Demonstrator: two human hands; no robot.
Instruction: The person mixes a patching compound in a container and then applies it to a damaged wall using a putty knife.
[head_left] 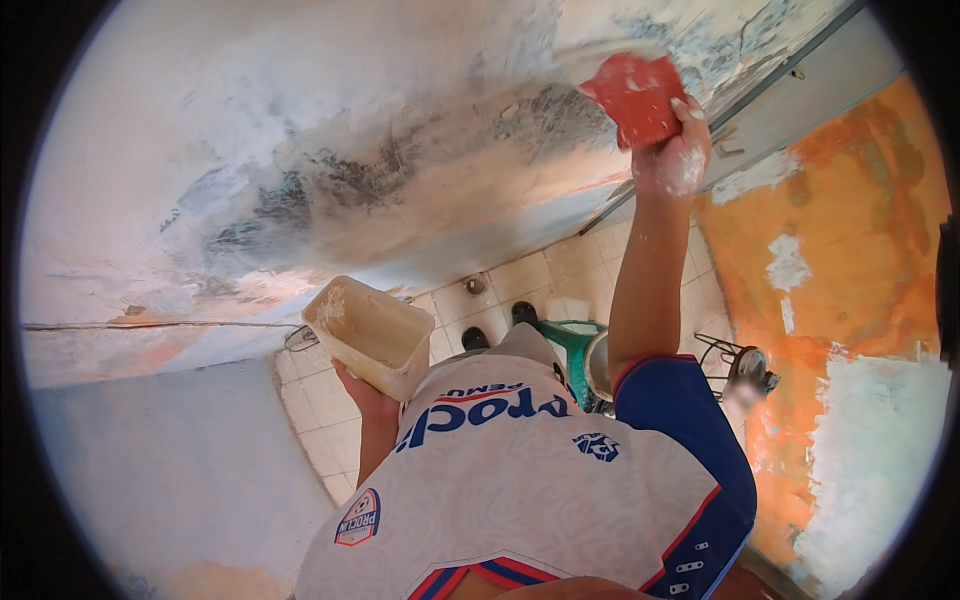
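My right hand (682, 160), smeared with white, is raised at the upper right and closed on a red plastic putty spreader (640, 100). The spreader has white smears and lies against, or very close to, the patchy wall (400, 120); I cannot tell if it touches. Low at the left, my left hand (366, 394) grips a cream rectangular plastic tub (365, 362) from its side, with most fingers hidden. The tub is tilted, its mouth facing up and away, with pale residue on the inner walls. Dark stains and rough patches mark the wall ahead.
Below are pale floor tiles (325, 395) with a round drain (475, 285). Beside my legs stands a green object (572, 350), partly hidden by my arm. A fan-like thing with a wire cage (745, 368) is near the orange wall (850, 220). A cable (180, 326) crosses the left wall.
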